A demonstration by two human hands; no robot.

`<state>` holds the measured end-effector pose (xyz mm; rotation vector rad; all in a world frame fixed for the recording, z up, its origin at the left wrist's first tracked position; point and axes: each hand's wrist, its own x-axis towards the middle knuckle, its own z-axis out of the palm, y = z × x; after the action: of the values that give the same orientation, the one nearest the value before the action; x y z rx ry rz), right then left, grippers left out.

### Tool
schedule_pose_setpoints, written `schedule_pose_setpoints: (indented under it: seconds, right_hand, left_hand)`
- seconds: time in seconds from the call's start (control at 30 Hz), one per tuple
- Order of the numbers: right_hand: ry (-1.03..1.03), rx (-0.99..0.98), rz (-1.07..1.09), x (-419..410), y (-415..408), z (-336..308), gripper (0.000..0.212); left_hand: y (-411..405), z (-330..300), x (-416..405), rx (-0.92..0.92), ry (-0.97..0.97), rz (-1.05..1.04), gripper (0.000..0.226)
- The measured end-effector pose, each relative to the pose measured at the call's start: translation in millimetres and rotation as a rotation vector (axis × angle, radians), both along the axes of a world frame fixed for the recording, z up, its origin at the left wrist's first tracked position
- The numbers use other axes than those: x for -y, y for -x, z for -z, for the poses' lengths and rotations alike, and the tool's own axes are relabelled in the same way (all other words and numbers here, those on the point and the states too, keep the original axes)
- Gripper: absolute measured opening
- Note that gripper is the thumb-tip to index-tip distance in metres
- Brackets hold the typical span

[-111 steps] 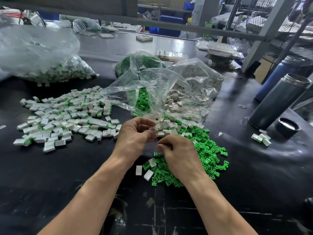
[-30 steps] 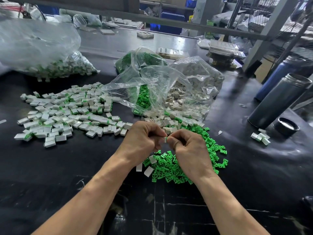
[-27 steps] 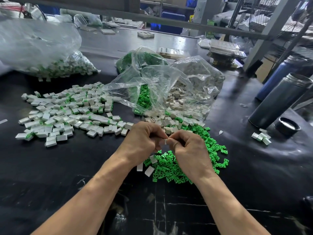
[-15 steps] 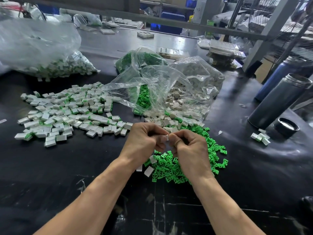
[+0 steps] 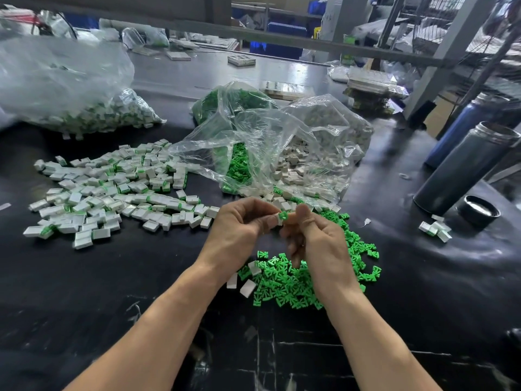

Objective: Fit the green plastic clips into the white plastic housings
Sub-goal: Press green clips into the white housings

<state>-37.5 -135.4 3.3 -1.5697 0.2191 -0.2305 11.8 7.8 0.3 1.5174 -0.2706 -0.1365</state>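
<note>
My left hand [image 5: 239,230] and my right hand [image 5: 318,249] meet above the black table. Between their fingertips sits one small white housing with a green clip [image 5: 282,217] in its end. The left fingers pinch the housing's left side and the right thumb and forefinger pinch the clip end. A heap of loose green clips [image 5: 287,283] lies under my right hand. Loose white housings [image 5: 277,203] spill from the open clear bag [image 5: 282,142] just beyond my hands. A spread of housings with green clips in them [image 5: 112,193] covers the table to the left.
A big clear bag of assembled parts [image 5: 84,108] sits at the far left. A grey flask [image 5: 465,167], its black cap [image 5: 478,212] and a blue bottle [image 5: 462,131] stand on the right, near three or so assembled pieces [image 5: 435,231]. A metal rail [image 5: 282,38] crosses overhead.
My hands have drawn slightly apart at the fingertips. The green clip now shows in the end of the white housing, where before my fingers hid the piece.
</note>
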Motion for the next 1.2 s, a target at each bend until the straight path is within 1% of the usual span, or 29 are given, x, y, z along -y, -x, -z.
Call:
schedule_pose_setpoints:
  seconds: [0.1, 0.17, 0.2, 0.33, 0.47, 0.6, 0.77, 0.83, 0.9, 0.97, 1.0, 1.1, 1.2]
  right_hand:
    - [-0.087, -0.085, -0.007, -7.3, -1.0, -2.5, 0.068]
    - [-0.058, -0.113, -0.026, -12.1, -0.1, -3.6, 0.078]
    - [-0.03, -0.115, -0.023, -13.6, -0.1, -3.6, 0.079]
    - [0.029, -0.076, 0.058, -16.3, -3.6, -3.6, 0.072]
    - [0.064, -0.037, 0.128, -18.9, -6.9, -0.4, 0.056]
    - [0.082, 0.008, 0.206, -22.3, -11.0, 2.4, 0.051]
    - [0.08, 0.087, 0.24, -26.0, -13.2, 1.7, 0.051]
    - [0.029, 0.105, 0.209, -26.7, -13.1, 1.1, 0.048]
    - [-0.073, 0.111, 0.148, -27.4, -11.5, 0.4, 0.049]
    - [-0.154, 0.078, 0.113, -27.4, -10.8, 0.8, 0.052]
    - [-0.161, 0.056, 0.108, -26.1, -10.5, 1.5, 0.054]
    - [-0.051, 0.013, 0.08, -22.1, -11.8, 5.5, 0.063]
    - [0.049, 0.0, 0.039, -21.0, -13.2, 5.7, 0.063]
  left_hand:
    - [2.8, 0.0, 3.7, 0.002, -0.009, 0.04, 0.018]
    - [6.9, -0.8, 6.4, -0.028, 0.04, 0.101, 0.009]
    - [8.6, -1.2, 8.0, -0.039, 0.063, 0.123, 0.005]
    - [13.8, -2.2, 14.0, -0.035, 0.094, 0.141, 0.004]
    - [17.1, -4.3, 17.4, -0.103, 0.211, 0.169, 0.008]
    - [18.4, -6.7, 18.1, -0.128, 0.293, 0.175, 0.008]
    - [17.7, -6.9, 16.7, -0.144, 0.319, 0.17, 0.008]
    - [17.3, -6.8, 16.6, -0.126, 0.314, 0.163, 0.008]
    - [16.5, -6.0, 16.7, -0.114, 0.293, 0.14, 0.008]
    - [16.2, -5.2, 16.2, -0.138, 0.306, 0.138, 0.008]
    - [16.2, -4.6, 16.1, -0.153, 0.316, 0.142, 0.007]
    - [16.7, -3.1, 17.2, -0.168, 0.302, 0.122, 0.006]
    - [16.7, -2.1, 19.3, -0.16, 0.286, 0.092, 0.006]
